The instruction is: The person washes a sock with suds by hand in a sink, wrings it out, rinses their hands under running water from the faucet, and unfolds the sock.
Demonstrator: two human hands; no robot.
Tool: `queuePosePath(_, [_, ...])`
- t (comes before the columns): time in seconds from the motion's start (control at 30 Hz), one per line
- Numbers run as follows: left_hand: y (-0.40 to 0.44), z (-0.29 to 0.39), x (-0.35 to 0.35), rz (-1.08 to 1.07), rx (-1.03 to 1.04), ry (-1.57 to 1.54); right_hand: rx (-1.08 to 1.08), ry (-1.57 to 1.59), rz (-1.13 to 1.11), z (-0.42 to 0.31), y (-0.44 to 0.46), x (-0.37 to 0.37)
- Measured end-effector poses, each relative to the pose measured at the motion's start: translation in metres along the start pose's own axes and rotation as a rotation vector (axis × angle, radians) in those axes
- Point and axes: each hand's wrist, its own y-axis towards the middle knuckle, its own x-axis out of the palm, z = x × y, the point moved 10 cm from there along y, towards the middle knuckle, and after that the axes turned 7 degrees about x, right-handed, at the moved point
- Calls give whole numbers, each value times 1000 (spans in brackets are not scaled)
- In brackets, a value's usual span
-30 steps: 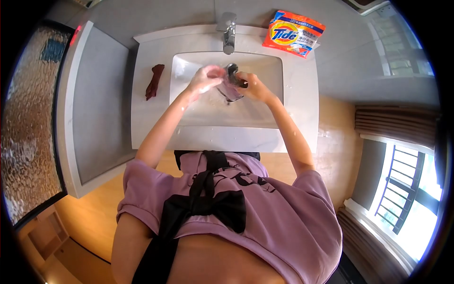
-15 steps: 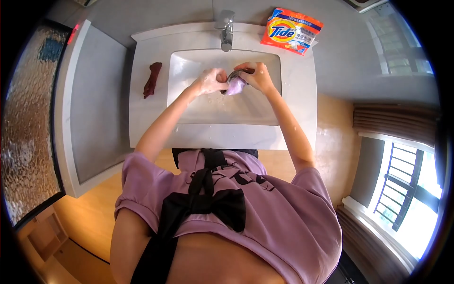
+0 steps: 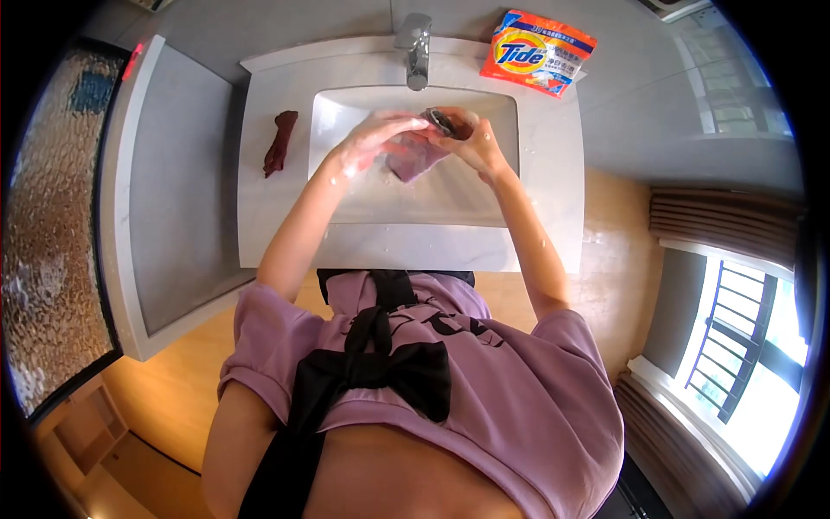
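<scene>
Over the white sink (image 3: pixel 450 203), my right hand (image 3: pixel 474 143) grips a wet dark and light purple cloth (image 3: pixel 415 163) near its dark, bunched top. The purple part hangs down into the basin. My left hand (image 3: pixel 378 140) is at the cloth's left side, fingers stretched out toward the right and touching or very close to it. White suds cling to both hands and the wrists. Above the hands is the chrome faucet (image 3: pixel 417 65).
A folded dark red cloth (image 3: pixel 281 143) lies on the counter (image 3: pixel 272 208) left of the basin. An orange Tide bag (image 3: pixel 538 54) is at the back right corner. A window (image 3: pixel 735 337) with bars is at the far right.
Half a second ago both hands pinched the bunched cloth. Now my left hand's fingers have opened and straightened, and the purple part hangs lower and more spread out.
</scene>
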Motion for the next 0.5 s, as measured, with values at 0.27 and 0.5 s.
queuePosePath(0.27, [24,-3,28,-171,243,156,-23,204,-22,-31,7,-1])
queuePosePath(0.5, [38,-47,40,-222,10,-229,162,995,-46,27,26,-15])
